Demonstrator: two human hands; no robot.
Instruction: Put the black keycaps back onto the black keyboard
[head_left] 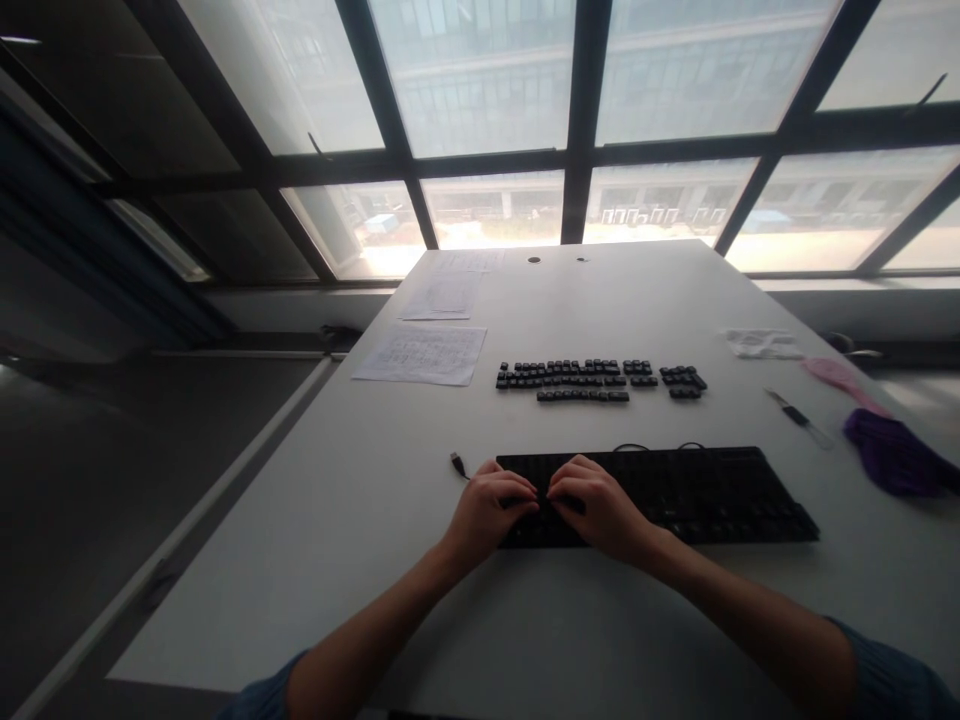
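Observation:
A black keyboard (712, 490) lies on the white table in front of me, with bare patches where keys are off and keycaps along its lower right part. Over its left part, my left hand (489, 505) has thumb and fingers pinched together at the surface. Close beside it, my right hand (598, 505) is also closed in a pinch, fingertips nearly meeting the left ones. Anything between the fingers is too small and dark to make out. Beyond the keyboard, loose black keycaps (574, 380) are set out in rows. The keyboard's USB plug (457, 463) rests by its left corner.
Handwritten paper sheets (424, 355) lie at the table's left side. On the right are a white tissue (763, 344), a pink item (840, 376), a slim tool with a dark handle (795, 414) and a purple cloth (892, 450). Windows (495, 90) stand behind the far edge.

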